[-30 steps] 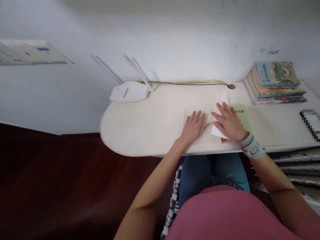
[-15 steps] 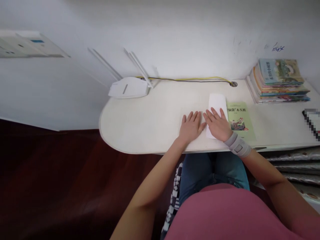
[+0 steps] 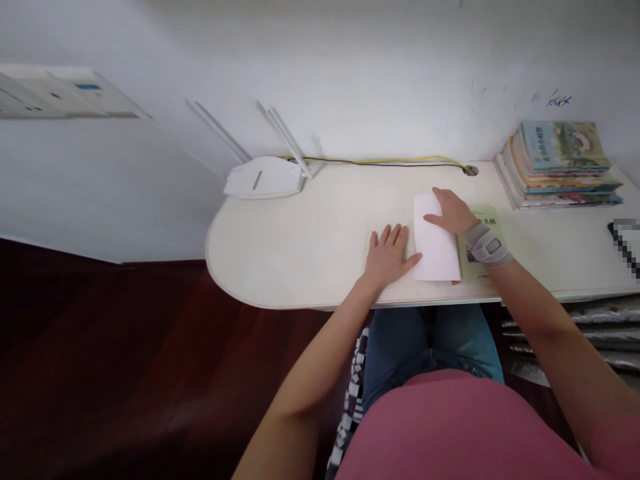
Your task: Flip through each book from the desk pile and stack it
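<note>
A white sheet of paper [image 3: 434, 257] lies near the front edge of the white table, partly over a pale green book [image 3: 471, 272] with dark printed characters. My left hand [image 3: 389, 259] rests flat to its left, fingers spread, with the thumb tip at the paper's left edge. Across the upper right of the paper lies my right hand [image 3: 450, 211], thumb apart from the fingers and fingertips by the top edge. It hides that corner, and its grey wrist strap [image 3: 486, 245] covers part of the book. A small brownish bit shows under the paper's lower right corner.
A white router [image 3: 265, 179] with raised antennas stands at the table's back left. Yellow and black cables [image 3: 390, 161] run along the wall to a round hole [image 3: 471, 171]. Stacked books [image 3: 563, 167] sit at the back right. A dark-edged, blurred-out object [image 3: 627, 243] lies at the far right.
My right hand has moved up and right over the paper, its fingers now near the top edge. More of the paper's lower part shows. My left hand stays flat on the table.
</note>
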The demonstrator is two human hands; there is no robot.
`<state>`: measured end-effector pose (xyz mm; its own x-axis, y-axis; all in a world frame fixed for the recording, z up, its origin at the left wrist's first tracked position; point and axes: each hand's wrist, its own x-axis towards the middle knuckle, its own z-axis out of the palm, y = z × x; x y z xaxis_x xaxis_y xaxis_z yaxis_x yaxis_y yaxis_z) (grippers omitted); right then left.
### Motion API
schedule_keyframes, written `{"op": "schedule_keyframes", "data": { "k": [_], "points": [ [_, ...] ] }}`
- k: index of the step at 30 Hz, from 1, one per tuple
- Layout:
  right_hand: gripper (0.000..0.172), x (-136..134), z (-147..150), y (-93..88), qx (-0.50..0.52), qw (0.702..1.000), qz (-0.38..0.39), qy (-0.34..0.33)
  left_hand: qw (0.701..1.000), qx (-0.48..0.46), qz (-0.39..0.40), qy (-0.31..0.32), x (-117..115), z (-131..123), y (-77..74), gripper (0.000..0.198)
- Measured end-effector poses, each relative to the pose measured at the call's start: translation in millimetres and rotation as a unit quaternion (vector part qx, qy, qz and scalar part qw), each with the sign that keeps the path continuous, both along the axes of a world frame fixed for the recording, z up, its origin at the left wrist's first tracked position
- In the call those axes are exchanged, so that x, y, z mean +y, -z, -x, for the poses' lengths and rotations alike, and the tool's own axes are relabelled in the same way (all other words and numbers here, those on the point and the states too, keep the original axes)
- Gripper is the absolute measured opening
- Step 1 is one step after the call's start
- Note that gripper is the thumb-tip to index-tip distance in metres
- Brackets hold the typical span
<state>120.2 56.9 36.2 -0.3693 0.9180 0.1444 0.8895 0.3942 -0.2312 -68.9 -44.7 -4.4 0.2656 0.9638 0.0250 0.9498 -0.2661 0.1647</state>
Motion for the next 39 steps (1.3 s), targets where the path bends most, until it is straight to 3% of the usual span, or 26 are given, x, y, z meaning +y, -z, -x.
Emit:
{"op": "schedule_keyframes", "data": {
  "k": [6,10,18,23,28,32,39],
  "points": [
    [0.058,-5,-3,14.0,-0.029,0.998,-0.033,0.035,1.000,0.011,0.006,-0.007,0,-2,2.4,0.086],
    [0.046,-10,3,13.4,-0.064,0.996,-0.060,0.010,1.000,0.013,0.003,-0.011,1,-3,3.6,0.086],
    [0.043,-11,8,13.1,-0.082,0.995,-0.062,0.004,1.000,0.016,-0.016,-0.007,-1,-2,-1.1,0.080],
    [0.045,-9,9,13.0,-0.077,0.996,-0.040,-0.006,0.999,0.001,-0.038,-0.011,26,-4,-12.7,0.056],
    [0.045,-10,8,12.2,-0.078,0.996,-0.032,-0.010,0.999,-0.020,-0.032,0.009,59,-11,-1.1,0.055],
    [0.047,-8,6,13.3,-0.084,0.996,-0.034,-0.025,1.000,-0.008,-0.023,-0.011,62,-12,8.8,0.064],
    [0.048,-7,3,15.9,-0.092,0.994,-0.041,-0.052,1.000,-0.011,-0.016,-0.020,62,-13,9.6,0.065]
  ]
}}
